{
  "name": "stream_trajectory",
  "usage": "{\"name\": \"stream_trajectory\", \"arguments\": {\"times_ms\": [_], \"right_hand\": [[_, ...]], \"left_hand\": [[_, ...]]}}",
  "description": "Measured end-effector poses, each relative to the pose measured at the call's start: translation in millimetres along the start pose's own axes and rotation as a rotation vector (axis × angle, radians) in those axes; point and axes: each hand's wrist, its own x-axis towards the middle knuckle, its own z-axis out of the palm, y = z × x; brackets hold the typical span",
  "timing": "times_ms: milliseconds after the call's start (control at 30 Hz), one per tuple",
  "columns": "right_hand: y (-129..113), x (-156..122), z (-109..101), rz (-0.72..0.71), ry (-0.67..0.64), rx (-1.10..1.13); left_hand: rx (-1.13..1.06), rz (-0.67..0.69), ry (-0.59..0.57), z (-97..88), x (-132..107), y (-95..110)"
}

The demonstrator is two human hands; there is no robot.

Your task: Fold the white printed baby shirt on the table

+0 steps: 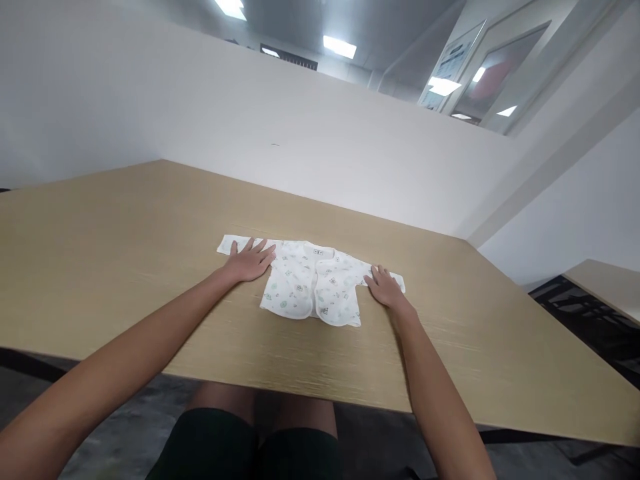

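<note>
Garment: a small white baby shirt with a green print, lying face up and spread flat near the middle of the table, front opening toward the viewer, neck label at the far edge.
Sleeves: both are stretched out sideways, one to each hand, so the shirt lies in a straight line across the grain of the wood.
Left hand: palm down on the left sleeve, fingers spread and pointing toward the far right; flat pressure appears to pin the cloth rather than grip it.
Right hand: palm down on the right sleeve, fingers lightly spread and laid flat; nothing is pinched, and the sleeve tip shows just past the fingertips.
Hold: the two hands press outward at opposite ends, which likely keeps the fabric taut and free of creases.
Surface: a pale wooden table, its near edge above the person's lap.
Surroundings: a white partition wall behind the table; ceiling lights above.
</note>
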Motion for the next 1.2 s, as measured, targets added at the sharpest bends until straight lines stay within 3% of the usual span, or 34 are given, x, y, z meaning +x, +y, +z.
{"name": "stream_trajectory", "arguments": {"times_ms": [100,200,300,400,500,700,900,1067,1200], "right_hand": [[-15,-5,-3,-0.057,0.164,0.088],[-53,-12,-2,-0.226,0.382,0.307],[-95,-20,6,-0.412,0.422,0.361],[-117,-26,18,-0.47,0.316,0.263],[-116,-30,26,-0.485,0.121,0.132],[-110,-43,25,-0.401,-0.039,-0.086],[-112,-51,20,-0.391,-0.045,-0.057],[-118,-46,20,-0.429,0.135,0.1],[-118,-43,24,-0.531,0.179,0.188]], "left_hand": [[-0.038,0.04,0.2,-4.5,-3,9],[-0.198,0.27,0.435,-5.9,-9,36],[-0.256,0.484,0.504,3.4,-16,66],[-0.197,0.582,0.444,21.0,-17,82],[-0.112,0.576,0.328,33.8,-17,82],[0.049,0.496,0.134,31.9,-27,76],[0.024,0.483,0.025,16.7,-38,81],[-0.054,0.499,-0.037,-0.4,-40,77],[0.026,0.476,-0.073,2.1,-40,62]]}}
